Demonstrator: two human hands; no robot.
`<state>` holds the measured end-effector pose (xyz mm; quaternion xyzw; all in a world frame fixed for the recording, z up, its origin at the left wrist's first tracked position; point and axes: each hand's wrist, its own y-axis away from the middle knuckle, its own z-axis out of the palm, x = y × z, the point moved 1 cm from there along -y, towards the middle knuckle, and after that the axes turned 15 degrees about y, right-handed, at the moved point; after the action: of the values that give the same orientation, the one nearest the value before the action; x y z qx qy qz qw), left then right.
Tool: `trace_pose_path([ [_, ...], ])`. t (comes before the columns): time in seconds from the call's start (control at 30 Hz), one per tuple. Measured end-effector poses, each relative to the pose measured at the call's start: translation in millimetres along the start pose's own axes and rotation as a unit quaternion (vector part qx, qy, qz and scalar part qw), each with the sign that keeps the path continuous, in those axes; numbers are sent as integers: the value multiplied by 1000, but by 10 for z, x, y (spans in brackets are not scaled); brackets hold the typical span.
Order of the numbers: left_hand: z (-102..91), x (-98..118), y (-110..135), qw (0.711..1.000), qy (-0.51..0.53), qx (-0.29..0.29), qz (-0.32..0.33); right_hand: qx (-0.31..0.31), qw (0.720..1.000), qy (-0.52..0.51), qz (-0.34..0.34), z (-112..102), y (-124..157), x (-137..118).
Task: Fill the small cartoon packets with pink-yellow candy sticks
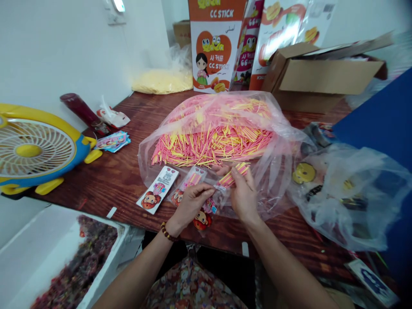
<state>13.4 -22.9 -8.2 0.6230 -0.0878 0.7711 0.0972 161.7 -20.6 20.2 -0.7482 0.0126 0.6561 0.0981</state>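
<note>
Nearby, fan, carton, stick heap; left hand tight on packet (right hand on sticks).

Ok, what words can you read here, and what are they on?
"CC STICK": top band of the orange box.
"CC STICK": under Korean letters in its heart.
Pink box: blurred.
Flat packet and held packet in the left hand: too small.
Sticks in the right hand: none.

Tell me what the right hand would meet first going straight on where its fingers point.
Most likely the heap of pink and yellow sticks in the clear bag; the right hand, pinching a few sticks, points at its near edge.
</note>
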Motion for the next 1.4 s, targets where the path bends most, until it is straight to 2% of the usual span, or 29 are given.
trace_pose_path([
  [0.17, -26, 39, -84, 998, 62, -12, -10, -87, 996, 3, -34, -64, -60, -117],
  [0.27, -6, 95, -139, 996, 88, 0, -12, -108, 993, 3, -46, -125, -137, -165],
  [0.33, 18, 134, -166, 995, 101, 6, -7, -121, 990, 39, -57, -159, -179, -197],
  [0.43, 34, 163, -194, 993, 120, 10, 15, -175, 971, 130, -98, -190, -217, -254],
  [0.5, 12, 155, -205, 992, 124, 15, 27, -201, 963, 147, -107, -219, -237, -281],
  [0.67, -125, 149, -206, 991, 114, 48, 52, -172, 964, 183, -90, -331, -278, -310],
  [0.77, -184, 247, -164, 992, 57, 46, 103, -160, 945, 249, -139, -353, -258, -372],
  [0.9, -189, 423, -101, 982, -7, 30, 186, -145, 931, 274, -191, -315, -252, -464],
  [1.03, -172, 502, -99, 975, -40, 32, 217, -144, 928, 268, -216, -240, -319, -512],
  [1.13, -194, 515, -117, 973, -43, 57, 219, -125, 940, 248, -198, -185, -383, -522],
  [1.2, -245, 515, -128, 972, -38, 87, 214, -123, 954, 227, -155, -138, -417, -494],
  [1.3, -380, 482, -148, 975, -49, 110, 187, -184, 971, 143, -58, -16, -435, -343],
  [1.4, -549, 382, -169, 979, -107, 110, 133, -216, 973, 74, 30, 162, -428, -45],
])
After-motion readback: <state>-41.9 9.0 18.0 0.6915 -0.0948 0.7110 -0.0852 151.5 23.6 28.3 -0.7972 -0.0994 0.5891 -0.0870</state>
